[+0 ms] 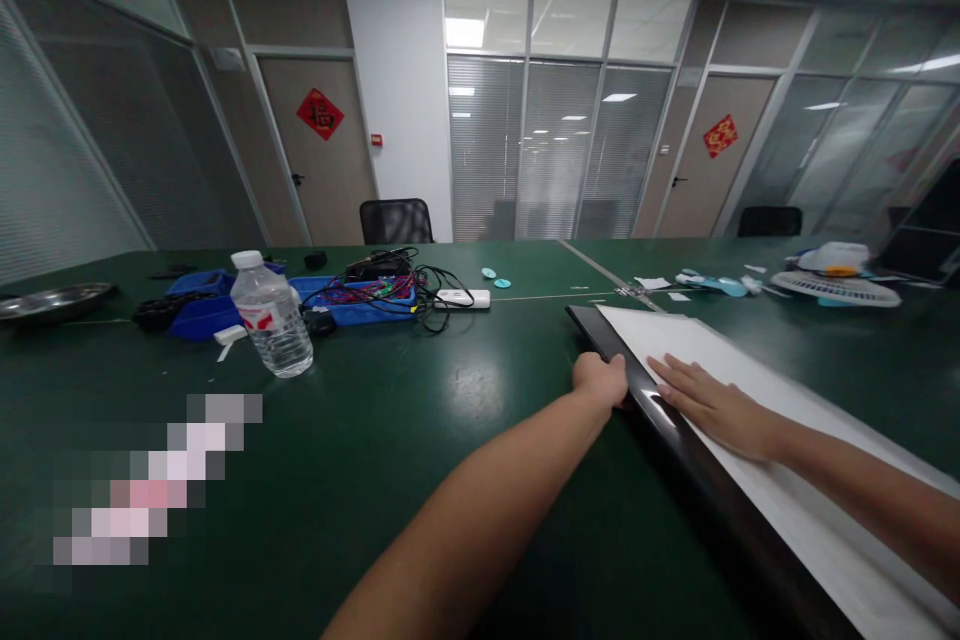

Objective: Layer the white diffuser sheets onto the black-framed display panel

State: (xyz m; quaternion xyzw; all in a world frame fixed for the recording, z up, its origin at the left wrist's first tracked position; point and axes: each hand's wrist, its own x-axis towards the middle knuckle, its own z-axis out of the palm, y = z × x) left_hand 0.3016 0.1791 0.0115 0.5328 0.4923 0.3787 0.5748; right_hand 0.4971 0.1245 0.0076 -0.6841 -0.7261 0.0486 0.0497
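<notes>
A long flat panel with a white face (780, 420) and a glossy black edge (675, 430) lies on the green table (420, 420), running from the middle toward the lower right. My left hand (600, 380) is curled on the black edge near the panel's far corner, gripping it. My right hand (712, 405) lies flat on the white face, fingers stretched out and together, just right of the left hand.
A clear water bottle (271, 315) stands at the left. Behind it are blue trays (352, 300) with tangled cables and a white power strip (463, 298). A metal dish (52, 300) sits far left. A white fan (840, 285) and small parts lie far right.
</notes>
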